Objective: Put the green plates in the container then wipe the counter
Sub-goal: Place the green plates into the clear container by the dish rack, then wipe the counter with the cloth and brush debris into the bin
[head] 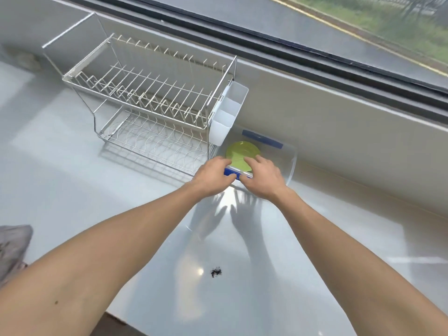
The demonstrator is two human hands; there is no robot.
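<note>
A clear plastic container (289, 163) with blue clip handles stands on the counter to the right of the dish rack. Green plates (242, 151) lie inside it, seen through its clear top. Both my hands rest on the container's near edge at the blue clip (236, 172). My left hand (212, 174) presses on the clip from the left, fingers curled over it. From the right, my right hand (263, 177) lies with fingers spread on the lid edge. A small patch of dark crumbs (215, 272) sits on the grey counter (315, 238) nearer to me.
An empty two-tier wire dish rack (150, 100) with a white cutlery holder (228, 112) stands left of the container. A grey cloth (12, 248) lies at the counter's left edge. A window ledge (339, 98) runs along the back.
</note>
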